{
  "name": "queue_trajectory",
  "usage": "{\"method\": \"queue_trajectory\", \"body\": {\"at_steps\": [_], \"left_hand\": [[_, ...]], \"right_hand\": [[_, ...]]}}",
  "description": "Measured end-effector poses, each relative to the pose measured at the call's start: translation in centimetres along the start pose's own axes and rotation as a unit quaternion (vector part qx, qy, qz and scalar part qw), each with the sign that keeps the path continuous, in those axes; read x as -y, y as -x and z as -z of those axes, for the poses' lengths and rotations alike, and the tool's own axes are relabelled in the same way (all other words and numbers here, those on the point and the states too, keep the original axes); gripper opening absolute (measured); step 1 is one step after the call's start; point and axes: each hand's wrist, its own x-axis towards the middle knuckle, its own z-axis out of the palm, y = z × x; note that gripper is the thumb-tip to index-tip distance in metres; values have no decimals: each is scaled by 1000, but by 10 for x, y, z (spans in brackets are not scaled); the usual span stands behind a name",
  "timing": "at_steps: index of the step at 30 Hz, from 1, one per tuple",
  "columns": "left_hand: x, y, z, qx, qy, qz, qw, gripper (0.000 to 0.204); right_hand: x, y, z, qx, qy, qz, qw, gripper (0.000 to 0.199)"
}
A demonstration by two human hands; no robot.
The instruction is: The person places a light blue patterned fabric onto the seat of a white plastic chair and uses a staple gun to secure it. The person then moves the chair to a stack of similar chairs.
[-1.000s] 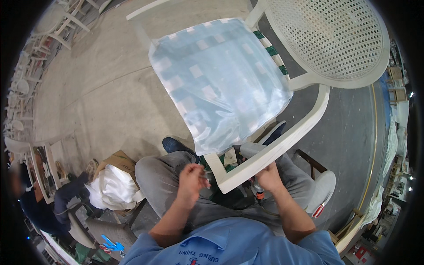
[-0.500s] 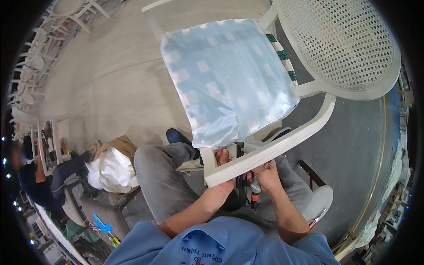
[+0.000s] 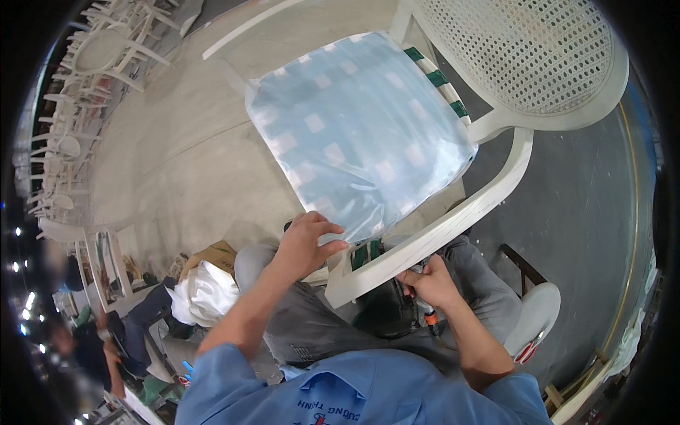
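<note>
A white wooden armchair has a seat covered in pale blue checked cloth (image 3: pixel 354 134) under a clear, shiny film. At the seat's near left corner, my left hand (image 3: pixel 304 244) pinches the edge of the cover between thumb and fingers. Beneath the chair's curved armrest (image 3: pixel 432 244), my right hand (image 3: pixel 433 285) is closed round the handle of a staple gun with an orange hose fitting (image 3: pixel 431 319). The armrest and my hand hide most of the tool. Green and white webbing (image 3: pixel 450 92) shows along the seat's back edge.
The round cane backrest (image 3: pixel 524 57) rises at the far right. A white stool with red-handled scissors (image 3: pixel 528 350) stands at my right. On my left are a white bag (image 3: pixel 205 294) and a seated co-worker (image 3: pixel 95 354). Several white chair frames (image 3: pixel 99 53) are stacked far left.
My left hand has come out from under the seat front and now grips the cover's corner from above. The staple gun has dropped back below the armrest in my right hand.
</note>
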Motion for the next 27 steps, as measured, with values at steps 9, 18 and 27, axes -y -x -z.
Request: {"method": "queue_trajectory", "body": {"at_steps": [9,18,27], "left_hand": [[-16,-58,-27,235,-231,-8,944,40],[-7,-56,-32,246,-189,-69,948,12],[14,-58,-41,264,-85,-61,959,12]], "right_hand": [[9,0,-6,-10,-24,-1,1000,29],[14,-2,-4,17,-44,-6,999,25],[12,-9,-11,-4,-51,-22,998,14]]}}
